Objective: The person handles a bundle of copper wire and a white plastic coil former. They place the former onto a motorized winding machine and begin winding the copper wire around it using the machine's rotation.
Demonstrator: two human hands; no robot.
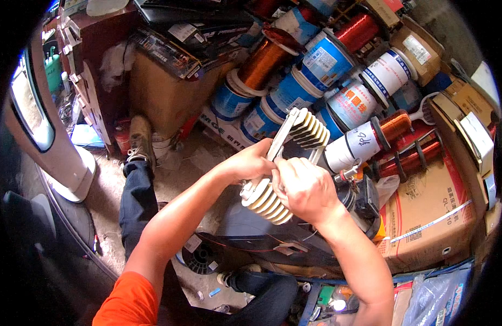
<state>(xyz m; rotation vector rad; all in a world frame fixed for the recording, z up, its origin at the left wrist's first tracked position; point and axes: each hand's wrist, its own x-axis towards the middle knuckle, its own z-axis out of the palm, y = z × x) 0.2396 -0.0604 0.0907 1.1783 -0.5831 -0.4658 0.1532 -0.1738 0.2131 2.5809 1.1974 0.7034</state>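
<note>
Right now both my hands are clasped on a cream ribbed frame [284,133] in front of me, at the centre of the clock: my left grip [253,162] is wrapped about its middle from nine o'clock, and my right grip [309,187] pinches close beside it from four, though my fingers hide exactly what they pinch. One row of ribs shows towards one o'clock, the other row towards seven. I take this step to be fine handling at the frame's middle; the next move seems to call for a steady left hold while the right fingers work. Under my wrists lies a dark casing [237,217], with a black reel [204,258] on the floor at seven. At three, just beyond my right knuckles, a metal fitting [348,174] crowds that side, and a white-labelled spool [351,149] near half past two would probably hinder a wide swing. Farther off, a cardboard box [430,212] sits between three and four, blue-labelled spools [294,89] and an orange wire spool [266,60] bank up around twelve, and dark boxes [177,51] lie at eleven.
</note>
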